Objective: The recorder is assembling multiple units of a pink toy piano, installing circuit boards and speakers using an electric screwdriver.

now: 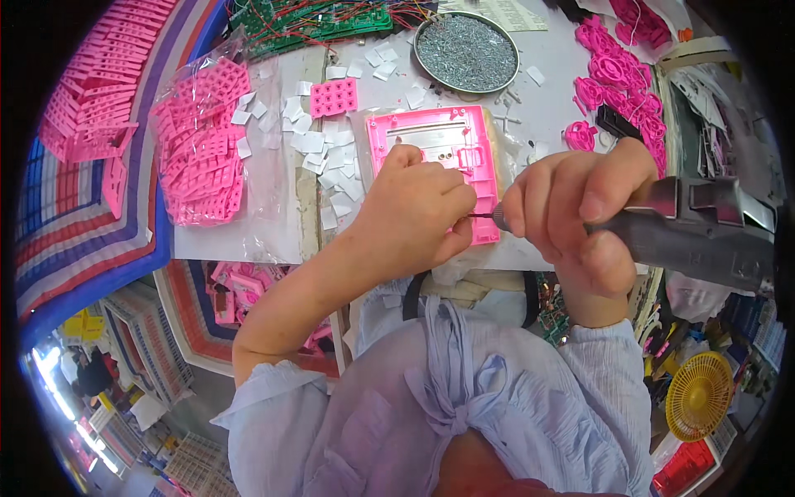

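1. Head view: pink housing [483,178] lies along the table's [551,91] near edge.
2. Right hand [580,215] clamps the power screwdriver [696,240]; left hand [418,195] curls by its bit [481,216], grip hidden.
3. Seemingly screw-driving; next calls for steady alignment.

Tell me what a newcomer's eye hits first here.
The bright pink casing near the picture's middle, with the left hand over it and the right hand gripping a grey driver at its right. Next, the round tray of small metal pieces beyond the casing, and the pink parts bagged in clear plastic to its left.
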`<state>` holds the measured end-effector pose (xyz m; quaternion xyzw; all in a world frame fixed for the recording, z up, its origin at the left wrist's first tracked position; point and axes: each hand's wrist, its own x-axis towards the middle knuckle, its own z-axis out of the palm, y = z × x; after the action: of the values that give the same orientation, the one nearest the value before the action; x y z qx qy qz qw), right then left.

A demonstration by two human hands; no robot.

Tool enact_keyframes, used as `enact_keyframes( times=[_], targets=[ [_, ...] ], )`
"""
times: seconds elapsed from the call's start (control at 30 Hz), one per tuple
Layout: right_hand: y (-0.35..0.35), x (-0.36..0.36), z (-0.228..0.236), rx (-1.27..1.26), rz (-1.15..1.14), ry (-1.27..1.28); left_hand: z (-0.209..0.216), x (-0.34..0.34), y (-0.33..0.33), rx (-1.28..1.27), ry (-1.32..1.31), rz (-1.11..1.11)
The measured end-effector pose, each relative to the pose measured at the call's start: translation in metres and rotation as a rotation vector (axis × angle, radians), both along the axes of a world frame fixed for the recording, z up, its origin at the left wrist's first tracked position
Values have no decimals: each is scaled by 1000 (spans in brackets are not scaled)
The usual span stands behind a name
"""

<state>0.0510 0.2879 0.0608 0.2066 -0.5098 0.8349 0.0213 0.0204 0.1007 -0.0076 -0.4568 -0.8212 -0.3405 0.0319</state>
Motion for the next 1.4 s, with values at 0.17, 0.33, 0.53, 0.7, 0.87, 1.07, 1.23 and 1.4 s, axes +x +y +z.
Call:
enact_keyframes(
  times=[0.17, 0.33, 0.53, 0.7, 0.87, 1.07, 1.23, 1.4],
  targets=[
    [-7, 1, -5, 22, -2, -32, 0, -3, -2, 1, -16, -44],
    [-12, 5, -4, 79, -25, -97, 3, -7, -2, -76, -33, -143],
    [-10, 3, -19, 124, -63, -30, 10, -17, -2, -292, -202, -252],
    [1, -8, -51, 109, -79, -43, -6, -10, -12, 43, -29, 15],
    [-4, -15, -63, 332, -107, 32, -24, 5, -15, -19, 163, 0],
    [-4, -17, -65, 631, -38, 197, -27, 4, -15, -64, 181, -2],
    [-3, -19, -71, 554, -34, 151, -27, 4, -15, -145, 204, -26],
    [4, -24, -37, 3, 62, 37, -30, 14, -18, 61, -21, 117]
  ],
)
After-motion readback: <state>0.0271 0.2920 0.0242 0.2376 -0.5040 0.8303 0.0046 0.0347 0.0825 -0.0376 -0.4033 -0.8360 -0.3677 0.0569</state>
